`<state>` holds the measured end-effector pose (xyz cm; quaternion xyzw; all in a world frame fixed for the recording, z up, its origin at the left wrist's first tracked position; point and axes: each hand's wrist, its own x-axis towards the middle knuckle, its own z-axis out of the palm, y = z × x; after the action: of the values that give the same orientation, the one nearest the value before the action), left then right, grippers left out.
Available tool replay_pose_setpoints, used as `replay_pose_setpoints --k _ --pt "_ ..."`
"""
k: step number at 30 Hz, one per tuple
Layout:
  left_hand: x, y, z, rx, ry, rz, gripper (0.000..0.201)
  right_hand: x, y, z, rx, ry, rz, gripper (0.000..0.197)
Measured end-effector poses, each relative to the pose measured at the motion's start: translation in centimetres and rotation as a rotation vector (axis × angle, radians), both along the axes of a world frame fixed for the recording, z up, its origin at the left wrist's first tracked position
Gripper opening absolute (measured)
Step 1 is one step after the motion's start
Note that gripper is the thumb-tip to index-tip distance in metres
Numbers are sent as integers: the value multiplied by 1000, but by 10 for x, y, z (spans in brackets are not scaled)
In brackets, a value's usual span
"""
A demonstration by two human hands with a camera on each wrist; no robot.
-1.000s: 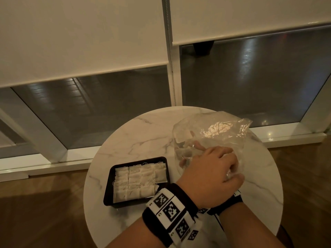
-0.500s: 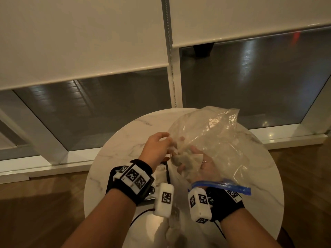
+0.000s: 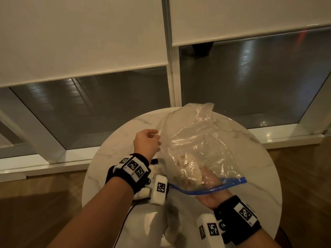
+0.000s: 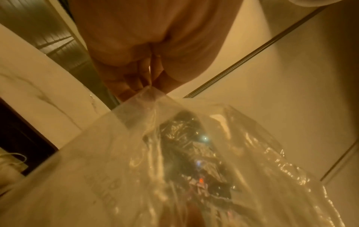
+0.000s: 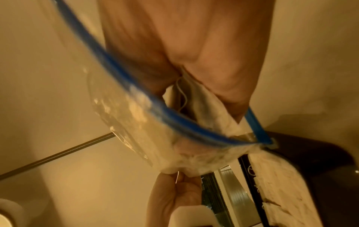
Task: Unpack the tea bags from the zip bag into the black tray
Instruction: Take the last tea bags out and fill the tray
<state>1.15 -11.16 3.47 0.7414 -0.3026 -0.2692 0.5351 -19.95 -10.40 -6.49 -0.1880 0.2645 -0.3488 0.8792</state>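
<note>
Above the marble table (image 3: pixel 250 167) a clear zip bag (image 3: pixel 197 138) with a blue zip (image 3: pixel 206 190) is stretched between my hands. My left hand (image 3: pixel 157 137) pinches its bottom corner (image 4: pixel 149 90) and holds it up. My right hand (image 3: pixel 195 178) is inside the bag's mouth, and its fingers grip a clump of white tea bags (image 5: pixel 204 104). The black tray (image 5: pixel 320 169), with rows of tea bags (image 5: pixel 276 176) in it, lies under my left wrist. In the head view it is mostly hidden.
The round table stands against a low window sill (image 3: pixel 286 138) with half-lowered roller blinds (image 3: pixel 80 42) and a bead chain (image 3: pixel 170 59). Wooden floor (image 3: pixel 35 203) surrounds the table. A crumpled pale piece (image 3: pixel 172 213) lies near the table's front edge.
My left hand has let go near the bag's mouth, taken its far corner and raised it. My right hand, with tea bags in its grip, has drawn back toward the blue zip.
</note>
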Motion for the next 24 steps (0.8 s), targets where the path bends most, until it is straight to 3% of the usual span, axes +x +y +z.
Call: replay_pose_setpoints --k 4,7,8,13,14,15,16,17,20,21,23,24 --pt "8 -13 -9 20 3 35 18 -13 9 2 -80 41 -14 76" --pt "9 -23 -16 19 46 43 19 -29 11 1 -61 5 7 37" --pt "8 -25 -18 21 45 31 20 -35 14 2 -31 18 15 35" --pt "-5 -33 -22 31 43 -61 18 -58 22 -9 132 28 -3 71" --pt "-9 -34 -23 49 55 -89 17 -62 26 -6 150 45 0 69" --pt "-11 -34 -24 87 46 -118 17 -65 29 -4 138 62 5 55" --pt "-13 -35 -28 150 16 -149 28 -67 32 1 145 94 -5 33" --pt "-15 -36 -32 216 -46 -182 43 -71 32 -2 135 130 -24 12" --pt "-30 -33 -41 354 -417 -258 57 -73 33 -4 141 183 -29 13" --pt "-37 -30 -44 365 -584 -289 57 -69 32 0 133 176 -18 23" --pt "-53 -25 -50 376 -876 -404 53 -62 27 7 183 60 -9 42" --pt "-59 -23 -55 408 -959 -479 52 -55 26 9 227 13 -12 35"
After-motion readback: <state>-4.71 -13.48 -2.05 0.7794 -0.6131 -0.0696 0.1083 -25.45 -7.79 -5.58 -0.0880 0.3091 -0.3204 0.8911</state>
